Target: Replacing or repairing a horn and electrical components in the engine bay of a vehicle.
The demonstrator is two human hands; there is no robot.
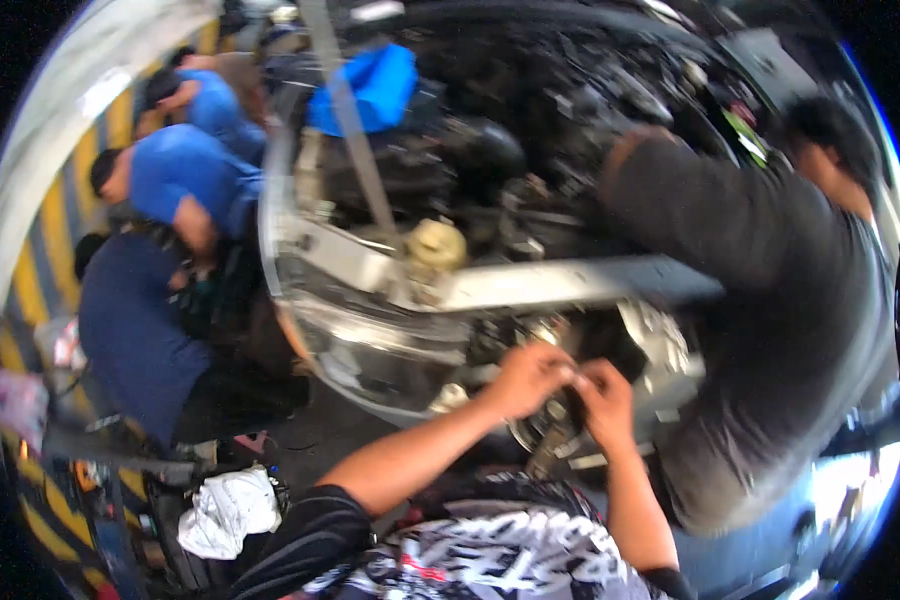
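Observation:
My left hand (533,378) and my right hand (604,392) meet at the lower centre with fingers pinched together; whatever is between them is too small and blurred to name. They are over the open front corner of a car, beside dark and metal parts (555,425) below the silver crossbar (530,283). Left of them is the clear headlamp (380,365). Above the lamp are a round cream-yellow reservoir (436,243) and a metal prop rod (355,130) standing in the engine bay.
A co-worker (780,280) in a dark shirt leans into the engine bay at my right. Several people in blue (185,160) crouch at left by a yellow-black striped wall (25,280). A blue cloth (380,85) lies on the engine bay; a white bundle (225,510) lies at lower left.

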